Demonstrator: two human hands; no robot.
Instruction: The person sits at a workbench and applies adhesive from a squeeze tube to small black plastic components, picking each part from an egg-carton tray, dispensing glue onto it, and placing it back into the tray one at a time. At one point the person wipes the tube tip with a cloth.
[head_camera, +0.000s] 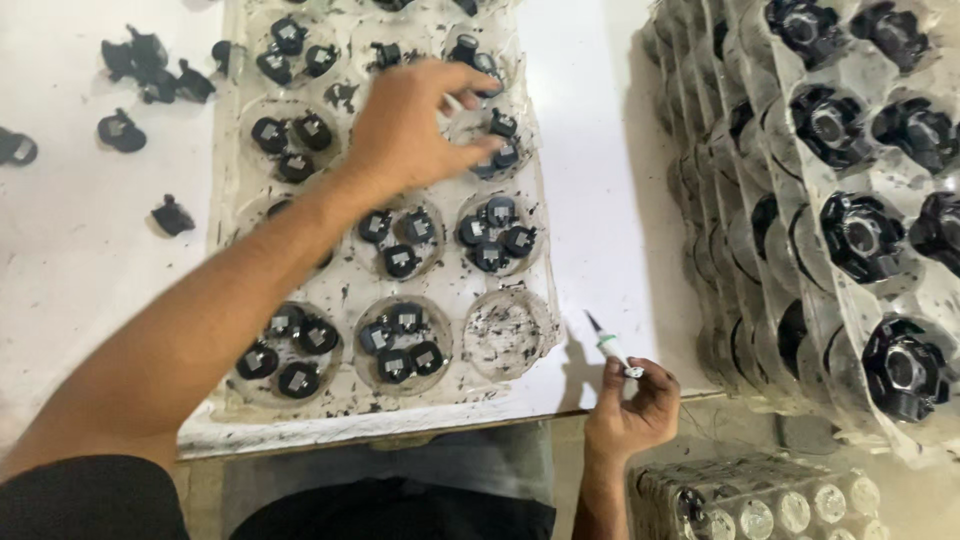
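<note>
Clear plastic, smeared with dark grease, makes up the moulded tray (385, 395) lying flat on the white table (70, 260) in the head view. Its round wells each hold a small cluster of black parts (400, 345) with pale square faces, three or four to a well; the well at the near right corner (508, 335) holds only dark specks.

The left hand (415, 125) reaches across the tray to its far right side, palm down, fingers spread loosely over a well there. Its fingertips (490, 148) rest on or just above the small black pieces (503, 140) in that well, and something pale shows under the fingers; whether anything is pinched I cannot tell.

The right hand (630, 405) sits low at the near edge of the table, just off the tray's corner. It is closed around the base of a slim syringe-like applicator (608, 343) with a dark tip and a green band, which points up and away toward the tray.

More loose black parts (150, 65) lie scattered on the table left of the tray. To the right stands a stack of clear trays (760, 230) holding larger black knob-shaped pieces (860, 235). Below the right hand another clear tray stack (760, 500) shows round silvery wells.
</note>
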